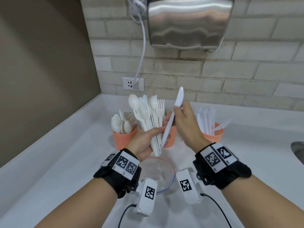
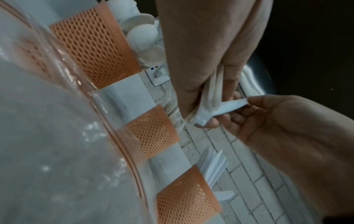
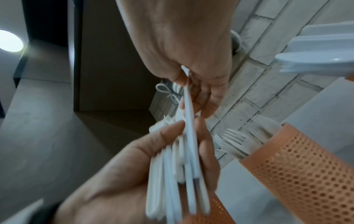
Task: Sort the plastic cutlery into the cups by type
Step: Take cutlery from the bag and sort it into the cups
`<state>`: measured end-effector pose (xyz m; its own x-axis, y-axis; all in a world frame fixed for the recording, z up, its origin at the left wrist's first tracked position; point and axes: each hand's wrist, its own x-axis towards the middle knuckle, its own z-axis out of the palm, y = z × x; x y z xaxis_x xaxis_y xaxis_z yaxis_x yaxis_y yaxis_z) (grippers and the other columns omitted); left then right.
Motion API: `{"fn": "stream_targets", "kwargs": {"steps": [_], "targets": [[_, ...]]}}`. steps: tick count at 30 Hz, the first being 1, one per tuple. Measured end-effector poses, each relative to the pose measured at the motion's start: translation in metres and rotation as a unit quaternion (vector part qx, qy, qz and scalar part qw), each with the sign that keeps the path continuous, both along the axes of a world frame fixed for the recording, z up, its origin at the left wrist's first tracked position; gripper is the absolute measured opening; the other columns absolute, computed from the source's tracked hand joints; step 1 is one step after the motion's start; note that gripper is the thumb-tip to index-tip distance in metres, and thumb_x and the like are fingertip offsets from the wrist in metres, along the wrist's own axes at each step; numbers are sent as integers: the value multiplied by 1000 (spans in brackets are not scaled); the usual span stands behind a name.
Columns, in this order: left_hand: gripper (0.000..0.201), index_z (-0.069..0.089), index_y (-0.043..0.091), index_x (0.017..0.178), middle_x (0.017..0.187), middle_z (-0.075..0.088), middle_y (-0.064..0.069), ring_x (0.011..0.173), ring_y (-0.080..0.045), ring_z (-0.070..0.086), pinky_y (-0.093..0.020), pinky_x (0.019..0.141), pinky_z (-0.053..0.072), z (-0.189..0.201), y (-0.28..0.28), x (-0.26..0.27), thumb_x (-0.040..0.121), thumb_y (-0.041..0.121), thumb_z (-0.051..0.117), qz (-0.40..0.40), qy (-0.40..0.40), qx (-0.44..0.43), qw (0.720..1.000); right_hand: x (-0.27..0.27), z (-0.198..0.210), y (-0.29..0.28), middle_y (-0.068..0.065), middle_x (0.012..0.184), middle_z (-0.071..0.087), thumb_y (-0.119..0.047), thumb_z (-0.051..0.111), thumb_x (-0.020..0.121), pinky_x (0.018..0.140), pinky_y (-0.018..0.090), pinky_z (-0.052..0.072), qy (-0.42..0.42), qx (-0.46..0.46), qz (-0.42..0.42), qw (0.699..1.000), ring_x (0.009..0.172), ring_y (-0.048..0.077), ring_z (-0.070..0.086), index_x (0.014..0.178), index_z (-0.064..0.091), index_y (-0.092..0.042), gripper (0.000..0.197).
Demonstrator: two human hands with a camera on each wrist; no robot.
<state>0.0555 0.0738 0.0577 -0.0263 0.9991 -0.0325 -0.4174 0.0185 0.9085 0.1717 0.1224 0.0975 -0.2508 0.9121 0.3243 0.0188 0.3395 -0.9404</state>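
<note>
On the counter (image 1: 65,162), 3 in a row: spoon cup (image 1: 124,137) left, fork cup (image 1: 171,140) middle, knife cup (image 1: 213,134) right. Bowl (image 1: 158,170) in front, sink (image 1: 298,152) far right.

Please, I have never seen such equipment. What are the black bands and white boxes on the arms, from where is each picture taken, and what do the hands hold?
These are a person's two bare hands, not a machine. The black bands carry small white cameras. The wide picture comes from a camera on the head, looking down; the other two come from the wrist cameras, looking along each hand. The left hand grips a bundle of white plastic cutlery, forks and spoons mixed. The right hand pinches one white knife, whose lower end lies against that bundle. On the white counter stand three orange mesh cups: the spoon cup, the fork cup, the knife cup. A clear plastic bag lies below the wrists.
</note>
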Motion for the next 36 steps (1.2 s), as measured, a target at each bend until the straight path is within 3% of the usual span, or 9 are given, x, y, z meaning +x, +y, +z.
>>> {"fn": "stream_targets", "kwargs": {"steps": [2, 5, 8, 12, 16, 22, 27, 34, 36], "targets": [[20, 59, 8, 109, 69, 63, 1, 56, -9, 57, -24, 55, 48, -2, -1, -4, 92, 5, 50, 17, -1, -16, 1000, 2, 4, 4, -1, 58, 49, -16, 36, 99, 43, 24, 42, 32, 4, 14, 999, 41, 9, 46, 91, 43, -22, 12], [13, 60, 12, 98, 60, 54, 0, 46, -8, 46, -20, 47, 41, -3, -6, -8, 92, 6, 50, 13, -29, -26, 999, 3, -3, 13, -7, 51, 41, -9, 51, 93, 37, 17, 30, 43, -54, 29, 997, 37, 3, 34, 101, 53, -14, 9], [23, 67, 22, 78, 53, 47, 4, 41, -5, 38, -16, 43, 35, 1, -14, -8, 91, 11, 52, -31, -25, -16, 999, -1, -15, 15, -2, 59, 47, -6, 58, 88, 44, 18, 30, 20, -153, 90, 984, 50, 9, 39, 99, 61, -8, 11], [13, 59, 17, 84, 49, 52, 4, 37, -5, 38, -18, 41, 37, 5, -20, -8, 92, 11, 51, -37, 30, -16, 999, -11, -20, 7, -2, 63, 58, -13, 55, 91, 50, 19, 32, 15, -185, 183, 965, 53, 8, 46, 86, 63, -12, 10], [15, 59, 14, 87, 56, 60, -3, 36, -9, 46, -24, 46, 48, 3, -20, -12, 93, 12, 46, -33, 48, -35, 998, -16, -23, 7, 0, 62, 53, -12, 56, 91, 50, 23, 33, -24, -176, 165, 970, 46, 9, 42, 75, 60, -10, 17], [23, 61, 10, 100, 65, 65, -7, 42, -14, 52, -28, 51, 52, 4, -19, -17, 94, 11, 40, -52, 47, -42, 997, -24, -28, 3, -8, 51, 61, -28, 60, 89, 50, 21, 40, 0, -162, 97, 982, 42, 4, 48, 94, 58, -5, 23], [14, 60, 12, 93, 64, 63, -6, 40, -11, 51, -27, 49, 53, -2, -19, -18, 95, 15, 46, -42, 92, -47, 994, -25, -24, 0, 1, 53, 50, -15, 57, 89, 43, 15, 37, -34, -144, 87, 985, 36, 1, 44, 63, 56, -9, 27], [11, 65, 11, 91, 74, 68, -5, 54, -14, 63, -30, 56, 57, -6, -16, -13, 91, 13, 55, 29, 88, -47, 995, -28, -18, -2, 3, 56, 46, -12, 41, 92, 40, 16, 36, -65, -157, 39, 985, 40, 7, 43, 63, 44, -10, 29], [12, 65, 6, 89, 73, 70, -6, 58, -15, 66, -30, 58, 59, -5, -14, -15, 90, 12, 55, 53, 55, -57, 995, -29, -17, 2, 3, 63, 50, -10, 42, 92, 48, 20, 39, -63, -155, 13, 986, 50, 11, 46, 70, 45, -11, 22]]}}
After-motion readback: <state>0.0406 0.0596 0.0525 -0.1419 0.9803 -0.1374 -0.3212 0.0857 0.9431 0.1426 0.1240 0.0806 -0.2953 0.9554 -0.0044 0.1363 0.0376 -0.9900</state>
